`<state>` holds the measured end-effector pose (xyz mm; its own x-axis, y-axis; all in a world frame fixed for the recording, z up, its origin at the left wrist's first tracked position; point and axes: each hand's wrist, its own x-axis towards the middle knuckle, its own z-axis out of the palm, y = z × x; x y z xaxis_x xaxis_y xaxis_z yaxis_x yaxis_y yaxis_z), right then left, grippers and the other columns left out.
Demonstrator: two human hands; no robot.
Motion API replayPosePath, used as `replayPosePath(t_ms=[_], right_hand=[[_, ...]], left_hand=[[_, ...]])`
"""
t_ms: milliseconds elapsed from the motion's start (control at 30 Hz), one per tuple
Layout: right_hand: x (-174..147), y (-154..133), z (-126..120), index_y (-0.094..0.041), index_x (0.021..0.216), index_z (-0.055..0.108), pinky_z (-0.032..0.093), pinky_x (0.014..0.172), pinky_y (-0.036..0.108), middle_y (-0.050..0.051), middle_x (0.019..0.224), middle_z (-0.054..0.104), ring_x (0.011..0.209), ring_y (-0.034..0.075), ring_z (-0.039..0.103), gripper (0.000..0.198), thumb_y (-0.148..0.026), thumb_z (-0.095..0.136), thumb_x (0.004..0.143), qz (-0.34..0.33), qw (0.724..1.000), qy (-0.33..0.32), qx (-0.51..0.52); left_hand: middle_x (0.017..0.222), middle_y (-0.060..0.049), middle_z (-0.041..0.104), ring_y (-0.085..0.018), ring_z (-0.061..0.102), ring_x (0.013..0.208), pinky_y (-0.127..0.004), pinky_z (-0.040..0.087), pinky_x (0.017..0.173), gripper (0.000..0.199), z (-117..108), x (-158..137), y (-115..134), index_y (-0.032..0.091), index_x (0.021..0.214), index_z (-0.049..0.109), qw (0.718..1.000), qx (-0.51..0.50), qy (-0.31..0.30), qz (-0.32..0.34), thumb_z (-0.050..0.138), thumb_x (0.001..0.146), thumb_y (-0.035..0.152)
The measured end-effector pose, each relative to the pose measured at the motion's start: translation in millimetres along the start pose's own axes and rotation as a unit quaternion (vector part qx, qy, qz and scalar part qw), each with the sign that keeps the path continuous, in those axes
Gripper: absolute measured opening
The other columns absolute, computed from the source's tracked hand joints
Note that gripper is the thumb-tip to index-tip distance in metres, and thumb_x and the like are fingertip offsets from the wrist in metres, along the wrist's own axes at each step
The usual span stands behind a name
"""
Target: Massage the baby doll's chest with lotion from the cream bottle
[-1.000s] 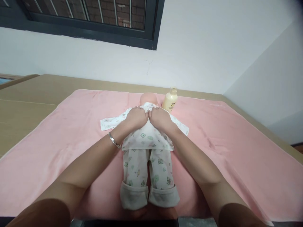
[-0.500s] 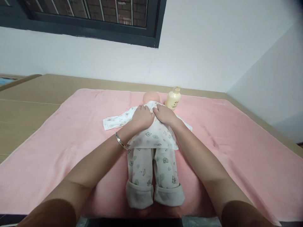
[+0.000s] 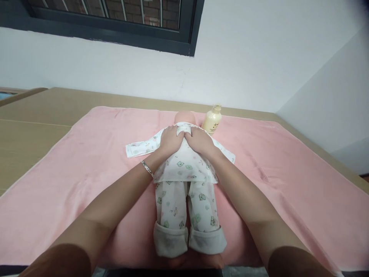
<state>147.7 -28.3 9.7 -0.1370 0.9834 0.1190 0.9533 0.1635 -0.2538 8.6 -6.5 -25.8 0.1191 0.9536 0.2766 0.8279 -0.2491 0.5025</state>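
A baby doll [image 3: 185, 117] lies stretched out on a pink blanket [image 3: 86, 161], its bare head away from me. It wears a white printed shirt [image 3: 187, 169] and matching trousers [image 3: 174, 202] with turned-up cuffs; its feet show dimly below them. My left hand [image 3: 171, 140] rests flat on the left of the doll's upper body, fingers pointing away. Beside it my right hand [image 3: 201, 141] lies flat on the other side. The two thumbs meet near the middle, over the shirt. Neither hand grasps anything. No facial features show on the doll's head.
A pale yellow pump bottle [image 3: 212, 120] stands on the blanket just right of the doll's head. Behind the blanket runs a wooden surface [image 3: 69, 102] up to a white wall [image 3: 245, 57]. A dark-framed window [image 3: 161, 44] is at the upper left.
My left hand has turned and shifted slightly left, so its thumb now shows and meets the right thumb. The right hand has spread a little. Doll and bottle stay in place.
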Motion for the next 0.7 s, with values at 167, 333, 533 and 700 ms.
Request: replayPosePath(t_ms=[167, 333, 533, 700], right_hand=[[5.3, 5.9, 3.9, -0.008, 0.123, 0.061, 0.045, 0.099, 0.039, 0.02, 0.127, 0.066, 0.117, 0.033, 0.061, 0.045, -0.036, 0.034, 0.102, -0.024, 1.0, 0.004, -0.002], [5.9, 10.5, -1.9, -0.008, 0.124, 0.059, 0.046, 0.094, 0.036, 0.019, 0.13, 0.064, 0.115, 0.031, 0.062, 0.041, -0.034, 0.036, 0.1, -0.052, 0.999, -0.016, 0.006], [-5.8, -3.2, -7.9, -0.011, 0.115, 0.064, 0.049, 0.083, 0.035, 0.017, 0.11, 0.072, 0.102, 0.032, 0.067, 0.038, -0.031, 0.036, 0.101, -0.016, 0.999, -0.005, -0.051], [-20.3, -21.0, -6.6, -0.007, 0.109, 0.067, 0.048, 0.088, 0.035, 0.02, 0.108, 0.071, 0.104, 0.031, 0.067, 0.036, -0.028, 0.038, 0.102, -0.026, 0.995, 0.033, -0.09]], left_hand=[[0.129, -0.016, 0.065, -0.029, 0.057, 0.123, -0.04, 0.041, 0.11, 0.044, -11.0, -7.2, 11.0, 0.01, 0.126, 0.06, 0.997, 0.067, -0.022, 0.008, 0.032, 0.1, 0.033], [0.134, -0.026, 0.06, -0.035, 0.053, 0.129, -0.045, 0.036, 0.112, 0.05, -18.9, -23.6, 30.3, -0.002, 0.131, 0.056, 0.983, 0.173, -0.038, 0.039, 0.028, 0.101, 0.026], [0.137, -0.022, 0.06, -0.032, 0.053, 0.13, -0.042, 0.039, 0.112, 0.048, -23.0, -15.8, 17.7, 0.002, 0.132, 0.055, 0.991, 0.093, -0.071, 0.059, 0.031, 0.1, 0.029], [0.124, -0.018, 0.068, -0.03, 0.063, 0.115, -0.04, 0.049, 0.097, 0.046, -28.5, -3.3, 2.1, 0.01, 0.121, 0.061, 0.995, 0.023, -0.093, 0.021, 0.032, 0.1, 0.039]])
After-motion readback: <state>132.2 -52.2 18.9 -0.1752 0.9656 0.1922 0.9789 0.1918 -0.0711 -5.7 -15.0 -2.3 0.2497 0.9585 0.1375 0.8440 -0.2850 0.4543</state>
